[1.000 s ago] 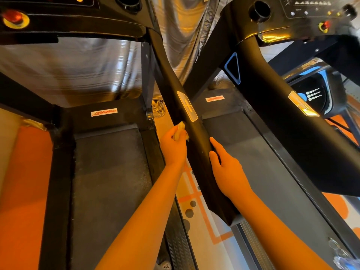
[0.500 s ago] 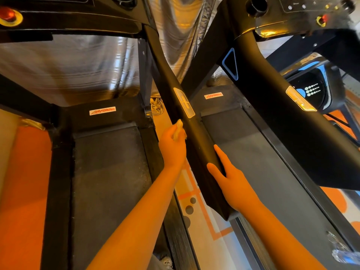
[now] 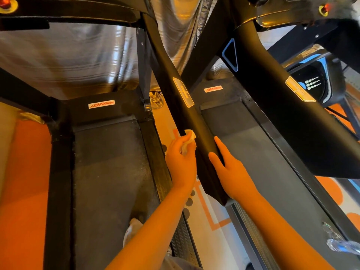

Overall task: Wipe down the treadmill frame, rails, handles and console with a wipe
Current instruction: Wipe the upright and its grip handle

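A long black treadmill handrail point(image 3: 192, 121) runs diagonally down the middle of the head view, with a pale sensor plate point(image 3: 183, 92) on it. My left hand point(image 3: 181, 158) grips a crumpled white wipe point(image 3: 188, 142) and presses it against the rail's left side, below the plate. My right hand point(image 3: 228, 168) rests with straight fingers on the rail's right side, near its lower end. The console point(image 3: 292, 10) of the right treadmill sits at the top right, partly cut off.
Two treadmill belts flank the rail, the left belt point(image 3: 109, 172) and the right belt point(image 3: 272, 164). A second wide handrail point(image 3: 303, 121) crosses at the right. A clear plastic bottle point(image 3: 339, 244) lies at the lower right. Silver curtain point(image 3: 58, 61) hangs behind. The floor is orange.
My left hand with the wipe has slid down the rail, away from the sensor plate. My right hand has stayed flat on the rail's lower part, shifting slightly.
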### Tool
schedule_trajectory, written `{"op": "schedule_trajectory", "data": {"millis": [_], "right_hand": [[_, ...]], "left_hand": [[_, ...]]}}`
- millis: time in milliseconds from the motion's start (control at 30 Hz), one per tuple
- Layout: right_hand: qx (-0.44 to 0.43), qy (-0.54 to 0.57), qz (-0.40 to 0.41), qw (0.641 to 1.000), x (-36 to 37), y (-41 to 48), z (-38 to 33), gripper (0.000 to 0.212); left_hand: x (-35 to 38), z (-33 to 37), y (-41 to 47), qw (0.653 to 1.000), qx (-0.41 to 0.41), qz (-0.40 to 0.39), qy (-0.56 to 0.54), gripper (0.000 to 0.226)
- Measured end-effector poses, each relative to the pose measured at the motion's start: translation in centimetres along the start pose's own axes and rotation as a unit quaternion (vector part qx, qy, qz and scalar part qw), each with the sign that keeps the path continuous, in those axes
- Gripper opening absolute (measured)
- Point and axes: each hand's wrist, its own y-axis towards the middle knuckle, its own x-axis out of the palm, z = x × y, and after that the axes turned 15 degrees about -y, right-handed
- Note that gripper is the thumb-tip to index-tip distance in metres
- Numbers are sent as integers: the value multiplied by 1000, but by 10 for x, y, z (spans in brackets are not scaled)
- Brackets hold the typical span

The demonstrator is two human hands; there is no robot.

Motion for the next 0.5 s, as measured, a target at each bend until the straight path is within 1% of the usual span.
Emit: {"op": "schedule_trajectory", "data": {"millis": [133,200,267,367,433,500], "right_hand": [[14,-6,33,999,6,-12,-1,57],[20,-15,44,999,6,-15,-1,56],[20,-29,49,998,6,-16,-1,55],[19,-33,51,998,6,-15,1,56],[21,-34,52,998,7,-16,1,56],[20,-31,60,998,8,-16,1,56]], "left_hand": [[-7,3,-37,1000,10,-24,-12,23],[-8,-1,-35,1000,12,-14,-16,18],[-4,-8,-18,999,-19,15,-26,14],[4,-17,4,997,-57,46,-15,19],[3,-16,-2,996,-73,45,-16,21],[-2,-13,-22,997,-73,28,-22,22]]}}
